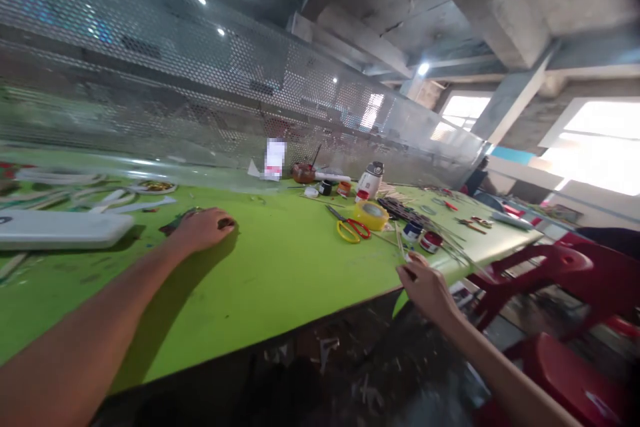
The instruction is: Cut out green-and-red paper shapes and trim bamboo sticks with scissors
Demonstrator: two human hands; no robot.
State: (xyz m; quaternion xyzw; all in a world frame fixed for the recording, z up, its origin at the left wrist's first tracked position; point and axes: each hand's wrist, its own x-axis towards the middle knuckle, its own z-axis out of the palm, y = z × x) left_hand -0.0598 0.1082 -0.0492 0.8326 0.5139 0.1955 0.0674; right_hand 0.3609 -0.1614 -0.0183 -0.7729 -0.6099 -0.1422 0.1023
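Left hand (204, 228) lies palm down on the green table (280, 267), arm stretched forward from the lower left corner, fingers curled over a small dark object (175, 221) that shows only at the hand's far edge; what the object is cannot be told, nor whether the fingers actually grip it. Right hand (429, 288) sits at the near table edge, forearm entering from the lower right, wrist bent slightly upward, fingers drawn together around a thin stick (400, 243) that rises from the fingertips toward the table's middle. The pinch looks narrow, though blur makes the contact uncertain. Just beyond the right hand stand two small paint pots (431, 241), one with a red label and one blue, beside a loose spread of thin sticks (415, 217). Farther in lie yellow-handled scissors (349, 225) touching a roll of yellow tape (373, 215). Behind these stand a white bottle (371, 180), a brown bowl (303, 173) with a brush in it, and more small pots. Left of the left hand lies a flat white case (60, 229), well apart from the scissors. A perforated metal screen (200, 93) runs along the table's far side. Red plastic chairs (560, 273) stand to the right of the table.
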